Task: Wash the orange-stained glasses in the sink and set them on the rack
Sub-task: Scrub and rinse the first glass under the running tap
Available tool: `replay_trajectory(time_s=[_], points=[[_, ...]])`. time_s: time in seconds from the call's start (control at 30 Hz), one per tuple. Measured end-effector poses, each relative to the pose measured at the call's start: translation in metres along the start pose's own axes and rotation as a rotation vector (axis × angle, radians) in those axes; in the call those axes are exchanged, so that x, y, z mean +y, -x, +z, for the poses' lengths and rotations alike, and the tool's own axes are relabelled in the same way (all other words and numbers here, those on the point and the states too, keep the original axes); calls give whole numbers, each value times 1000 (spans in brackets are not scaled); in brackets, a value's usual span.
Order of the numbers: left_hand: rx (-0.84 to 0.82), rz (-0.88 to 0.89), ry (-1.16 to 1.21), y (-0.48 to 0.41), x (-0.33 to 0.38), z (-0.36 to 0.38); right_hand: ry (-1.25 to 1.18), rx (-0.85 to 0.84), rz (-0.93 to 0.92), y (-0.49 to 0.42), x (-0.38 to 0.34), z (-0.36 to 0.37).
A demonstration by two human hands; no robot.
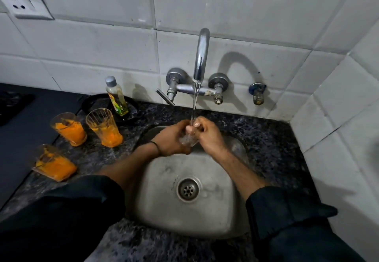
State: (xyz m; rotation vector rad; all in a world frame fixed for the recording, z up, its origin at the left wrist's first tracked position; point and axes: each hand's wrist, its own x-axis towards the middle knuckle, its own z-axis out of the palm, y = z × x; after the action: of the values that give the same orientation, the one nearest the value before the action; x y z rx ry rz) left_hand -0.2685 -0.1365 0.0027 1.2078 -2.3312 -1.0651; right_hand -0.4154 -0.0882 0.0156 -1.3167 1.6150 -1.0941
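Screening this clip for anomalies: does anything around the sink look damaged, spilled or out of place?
The tap's right valve shows a bare stem with no lever, unlike the left lever. Nothing looks spilled; the three orange-stained glasses stand on the counter.

Dark speckled bench (266,138), steel sink (164,210) set in. Left of sink: 3 orange-stained glasses (70,129) (104,127) (54,165), upright. Behind them black dish (92,103) w/ bottle (118,97) in it.
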Motion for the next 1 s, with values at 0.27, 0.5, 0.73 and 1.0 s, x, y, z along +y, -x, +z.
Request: replay_trajectory(time_s=[0.27, 0.5, 0.73, 1.0], points=[[-390, -127, 629, 2, -15, -11, 87, -604, -151, 14, -20, -27], [-128, -160, 376, -1, -1, -4, -3, -39, -106, 14, -7, 3], [35, -190, 261, -4, 3, 11, 58, -171, -150, 6, 3, 2], [53, -23, 386, -25, -4, 7, 165, -153, -232, -8, -6, -26]])
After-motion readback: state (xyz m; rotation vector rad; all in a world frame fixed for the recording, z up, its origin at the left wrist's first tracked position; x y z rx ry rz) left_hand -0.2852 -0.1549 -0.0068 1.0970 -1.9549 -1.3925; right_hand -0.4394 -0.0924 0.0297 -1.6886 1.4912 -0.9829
